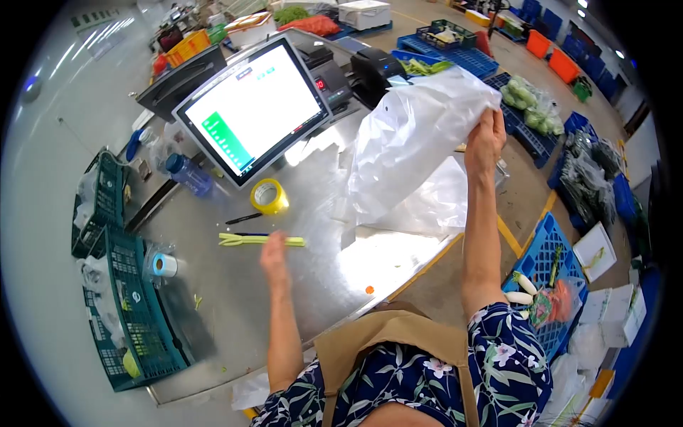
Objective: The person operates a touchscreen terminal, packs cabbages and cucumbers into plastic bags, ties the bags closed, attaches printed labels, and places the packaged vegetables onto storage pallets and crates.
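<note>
Thin, translucent plastic bag (409, 142), upper right of centre, over the shiny metal counter (242, 306). The fingers of the right hand (486, 135) are closed on its upper-right edge. The film should prove light, limp and slippery, held most securely by a doubled edge. Left hand (274, 257), centre left, blurred beside yellow-green flat strips (242, 240); whether its fingers are spread or closed cannot be told.

Produce-packing area or market stockroom indicated: touchscreen terminal (252, 110) mounted on metal counter (306, 192); bagged cabbages (530, 103) and blue pallets (548, 285) noted right of terminal.
</note>
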